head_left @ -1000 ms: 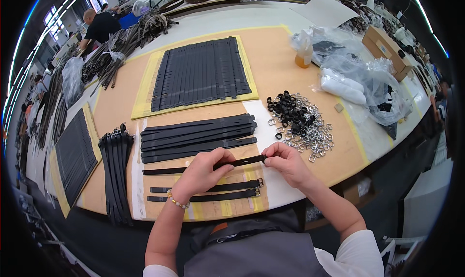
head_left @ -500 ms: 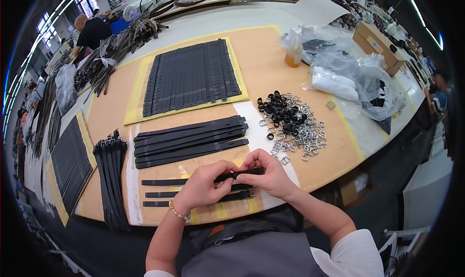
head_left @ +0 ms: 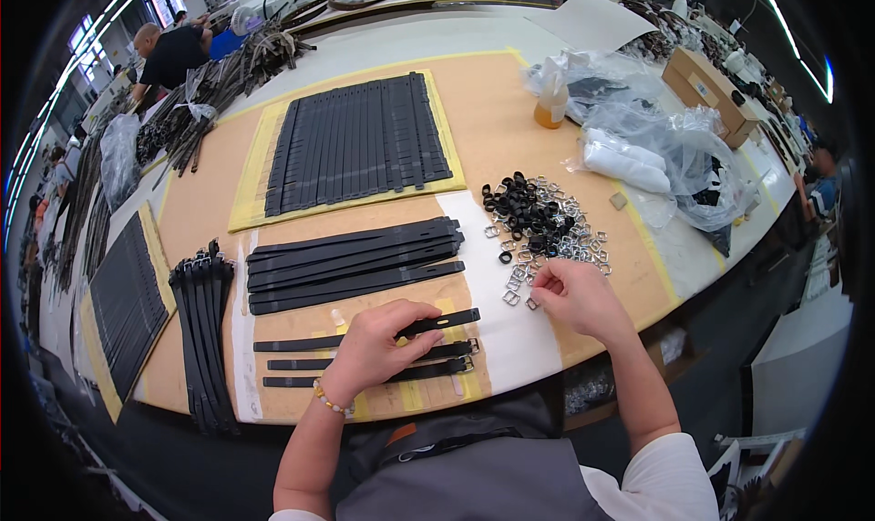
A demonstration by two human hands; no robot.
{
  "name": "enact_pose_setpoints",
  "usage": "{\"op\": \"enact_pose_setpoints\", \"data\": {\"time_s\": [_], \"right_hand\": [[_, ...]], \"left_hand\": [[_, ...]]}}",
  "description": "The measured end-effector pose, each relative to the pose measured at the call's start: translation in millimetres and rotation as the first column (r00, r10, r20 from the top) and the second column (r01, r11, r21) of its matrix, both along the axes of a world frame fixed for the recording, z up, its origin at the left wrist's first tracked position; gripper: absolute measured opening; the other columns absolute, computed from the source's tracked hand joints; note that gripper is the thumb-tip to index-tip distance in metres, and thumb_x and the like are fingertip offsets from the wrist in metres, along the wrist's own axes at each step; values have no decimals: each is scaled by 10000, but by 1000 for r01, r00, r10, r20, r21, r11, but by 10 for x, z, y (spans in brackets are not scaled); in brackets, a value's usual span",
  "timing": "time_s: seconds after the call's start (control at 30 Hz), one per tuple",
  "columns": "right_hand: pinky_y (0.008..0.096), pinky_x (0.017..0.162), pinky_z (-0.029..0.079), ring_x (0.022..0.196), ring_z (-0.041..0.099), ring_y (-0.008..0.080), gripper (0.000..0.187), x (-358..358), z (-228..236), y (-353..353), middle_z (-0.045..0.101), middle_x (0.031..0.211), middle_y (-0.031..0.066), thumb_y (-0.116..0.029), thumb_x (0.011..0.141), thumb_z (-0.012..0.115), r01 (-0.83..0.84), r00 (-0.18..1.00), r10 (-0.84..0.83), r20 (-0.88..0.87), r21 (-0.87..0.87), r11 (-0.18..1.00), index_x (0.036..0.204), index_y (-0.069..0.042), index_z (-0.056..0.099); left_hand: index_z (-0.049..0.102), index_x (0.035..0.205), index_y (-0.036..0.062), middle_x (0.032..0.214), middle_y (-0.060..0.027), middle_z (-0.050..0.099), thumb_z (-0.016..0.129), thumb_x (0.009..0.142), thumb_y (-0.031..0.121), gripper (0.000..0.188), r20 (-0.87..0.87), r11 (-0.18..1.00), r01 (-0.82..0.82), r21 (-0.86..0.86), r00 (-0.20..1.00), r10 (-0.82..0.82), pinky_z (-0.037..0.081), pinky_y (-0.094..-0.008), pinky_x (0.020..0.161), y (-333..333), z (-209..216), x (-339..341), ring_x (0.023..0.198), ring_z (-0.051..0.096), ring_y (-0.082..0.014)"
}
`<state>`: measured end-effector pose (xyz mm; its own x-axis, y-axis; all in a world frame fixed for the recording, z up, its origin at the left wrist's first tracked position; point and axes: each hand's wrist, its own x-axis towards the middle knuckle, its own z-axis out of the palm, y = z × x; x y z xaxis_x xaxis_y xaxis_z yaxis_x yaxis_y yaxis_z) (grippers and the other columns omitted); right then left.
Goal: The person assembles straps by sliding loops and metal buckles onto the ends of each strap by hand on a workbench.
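Observation:
My left hand (head_left: 381,343) pinches a black strap (head_left: 447,321) between thumb and fingers near one end, which has an oblong slot and points right. Just below it lie two more black straps (head_left: 424,371) with metal buckles at their right ends. My right hand (head_left: 576,295) is at the near edge of a pile of silver buckles (head_left: 574,238), its thumb and fingers closed at a small silver buckle (head_left: 531,303). The fingertips partly hide the contact. Black keeper loops (head_left: 524,204) lie heaped among the buckles.
Flat black straps (head_left: 355,270) lie stacked beyond my left hand. A bundle of buckled straps (head_left: 202,330) is at the left. Farther off are a strap-covered yellow board (head_left: 456,170), a bottle of amber liquid (head_left: 550,106), plastic bags (head_left: 638,120) and a cardboard box (head_left: 706,88).
My right hand has let go of the strap and moved right to the buckles. My left hand keeps hold of the strap, whose slotted end now shows.

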<state>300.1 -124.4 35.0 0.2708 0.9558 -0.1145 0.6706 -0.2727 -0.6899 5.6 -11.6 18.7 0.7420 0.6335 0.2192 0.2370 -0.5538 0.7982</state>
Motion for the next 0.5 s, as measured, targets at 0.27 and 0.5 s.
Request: {"op": "enact_pose_setpoints", "data": {"time_s": [0.27, 0.5], "right_hand": [[378, 776, 586, 788, 742, 252, 206, -51, -85, -81, 748, 842, 120, -195, 857, 785, 25, 997, -22, 69, -53, 998, 914, -9, 715], [386, 760, 581, 775, 743, 270, 227, -167, -39, -60, 730, 772, 136, -240, 862, 789, 21, 990, 1, 138, -163, 986, 879, -19, 742]], "left_hand": [[753, 1068, 22, 913, -64, 752, 824, 869, 116, 231, -13, 1000, -27, 10, 1000, 27, 507, -256, 623, -9, 61, -4, 766, 700, -153], [751, 1066, 15, 963, -85, 765, 823, 866, 118, 236, -6, 1000, -10, 16, 1000, 10, 554, -266, 673, -30, 19, 9, 794, 728, -160]]}}
